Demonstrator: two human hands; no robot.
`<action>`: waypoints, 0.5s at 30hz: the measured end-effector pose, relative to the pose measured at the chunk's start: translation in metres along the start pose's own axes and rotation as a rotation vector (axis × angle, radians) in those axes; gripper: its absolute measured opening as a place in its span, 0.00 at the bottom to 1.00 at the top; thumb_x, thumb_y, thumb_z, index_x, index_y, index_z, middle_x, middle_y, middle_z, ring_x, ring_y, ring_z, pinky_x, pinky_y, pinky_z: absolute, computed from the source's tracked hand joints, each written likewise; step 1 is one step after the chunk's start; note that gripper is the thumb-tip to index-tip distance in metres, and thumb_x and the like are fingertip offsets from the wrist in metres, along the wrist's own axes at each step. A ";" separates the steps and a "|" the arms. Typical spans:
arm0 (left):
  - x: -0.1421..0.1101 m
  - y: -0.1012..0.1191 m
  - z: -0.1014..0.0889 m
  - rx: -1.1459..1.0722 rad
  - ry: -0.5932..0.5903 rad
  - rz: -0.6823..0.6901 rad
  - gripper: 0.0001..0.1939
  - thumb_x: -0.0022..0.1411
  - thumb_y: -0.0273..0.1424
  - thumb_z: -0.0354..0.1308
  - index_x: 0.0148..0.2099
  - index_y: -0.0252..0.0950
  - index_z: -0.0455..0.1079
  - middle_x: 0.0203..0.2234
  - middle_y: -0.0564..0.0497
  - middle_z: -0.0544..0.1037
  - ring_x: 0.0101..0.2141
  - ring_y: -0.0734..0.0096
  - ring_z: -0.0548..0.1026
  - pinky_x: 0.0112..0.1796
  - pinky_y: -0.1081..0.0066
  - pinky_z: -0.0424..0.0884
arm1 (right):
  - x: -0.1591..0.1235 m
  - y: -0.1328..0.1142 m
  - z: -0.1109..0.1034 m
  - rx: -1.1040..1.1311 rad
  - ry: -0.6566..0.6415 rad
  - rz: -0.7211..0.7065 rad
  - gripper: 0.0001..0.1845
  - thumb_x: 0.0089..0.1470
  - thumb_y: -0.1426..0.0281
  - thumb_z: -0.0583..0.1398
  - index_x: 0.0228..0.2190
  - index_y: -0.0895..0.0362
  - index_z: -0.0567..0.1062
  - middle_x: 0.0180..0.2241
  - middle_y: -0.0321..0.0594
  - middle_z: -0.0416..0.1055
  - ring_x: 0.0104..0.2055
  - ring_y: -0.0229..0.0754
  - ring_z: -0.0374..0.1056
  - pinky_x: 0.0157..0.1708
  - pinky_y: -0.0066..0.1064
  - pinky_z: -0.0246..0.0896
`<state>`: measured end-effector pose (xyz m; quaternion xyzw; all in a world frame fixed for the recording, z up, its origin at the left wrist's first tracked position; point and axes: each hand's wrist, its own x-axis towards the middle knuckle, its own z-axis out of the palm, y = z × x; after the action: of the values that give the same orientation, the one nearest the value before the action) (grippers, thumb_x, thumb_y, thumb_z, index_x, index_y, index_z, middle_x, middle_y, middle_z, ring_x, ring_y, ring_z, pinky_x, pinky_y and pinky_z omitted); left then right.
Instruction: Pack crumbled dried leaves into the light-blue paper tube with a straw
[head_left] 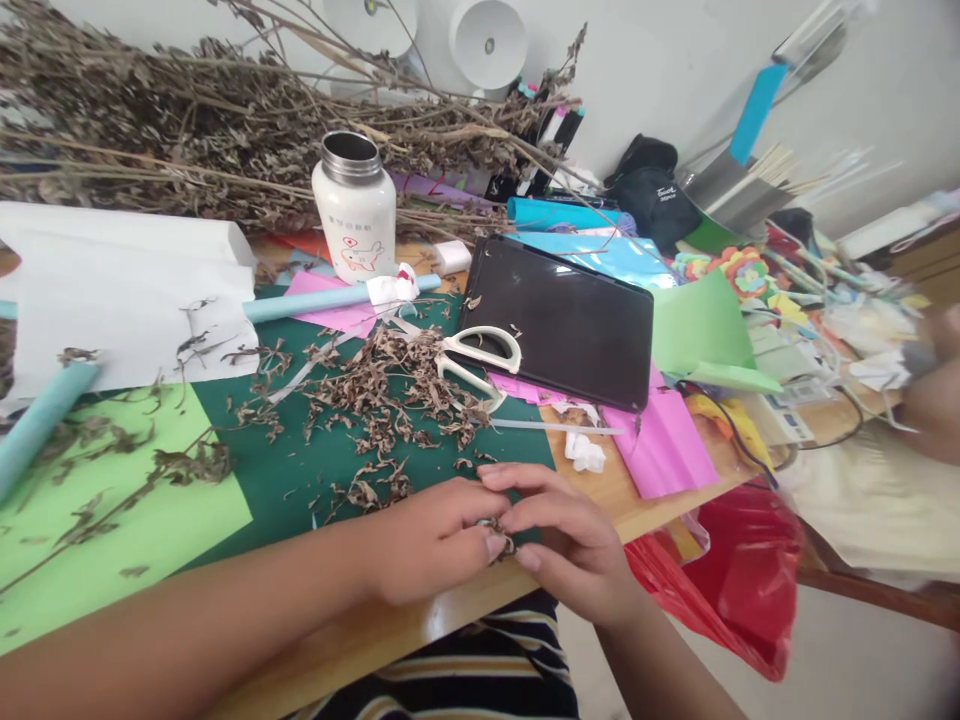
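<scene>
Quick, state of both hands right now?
Left hand: closed, thumb and fingers pinching dried leaves.
Right hand: fingers curled at the same leaves; whether it grips them cannot be told.

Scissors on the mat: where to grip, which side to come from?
Take the scissors by the white handle loops, probably from above and the right, with the right hand. The loops point right, one overlapping the black panel, while dried leaves crowd the other end.

we see soft, fairly bright light, a small pale glare on the table (442,617) at lower centre, and smeared, stretched blur toward the right edge.
</scene>
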<state>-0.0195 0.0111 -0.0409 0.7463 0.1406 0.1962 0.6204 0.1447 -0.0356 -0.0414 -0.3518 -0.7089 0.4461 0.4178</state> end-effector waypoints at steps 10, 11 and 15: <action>0.000 -0.008 -0.009 -0.019 -0.125 0.071 0.26 0.58 0.51 0.32 0.30 0.32 0.55 0.23 0.52 0.59 0.25 0.74 0.58 0.26 0.75 0.58 | 0.009 -0.005 -0.012 -0.513 -0.044 -0.379 0.11 0.45 0.81 0.54 0.33 0.58 0.67 0.43 0.44 0.60 0.48 0.45 0.56 0.47 0.40 0.55; 0.000 -0.008 -0.010 -0.007 -0.116 0.065 0.27 0.57 0.52 0.32 0.30 0.32 0.55 0.23 0.52 0.58 0.24 0.74 0.58 0.25 0.75 0.58 | 0.011 -0.008 -0.013 -0.533 -0.048 -0.376 0.11 0.44 0.81 0.54 0.32 0.58 0.68 0.43 0.44 0.60 0.48 0.45 0.56 0.48 0.40 0.55; 0.000 -0.005 -0.008 0.026 -0.106 0.081 0.28 0.58 0.51 0.30 0.31 0.32 0.57 0.26 0.49 0.62 0.28 0.71 0.61 0.30 0.72 0.61 | 0.013 -0.016 -0.012 -0.354 -0.083 -0.101 0.09 0.44 0.81 0.54 0.28 0.55 0.67 0.43 0.41 0.60 0.46 0.41 0.59 0.46 0.37 0.56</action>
<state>-0.0230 0.0187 -0.0446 0.7687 0.0796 0.1795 0.6087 0.1483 -0.0259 -0.0199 -0.3650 -0.8097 0.3072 0.3417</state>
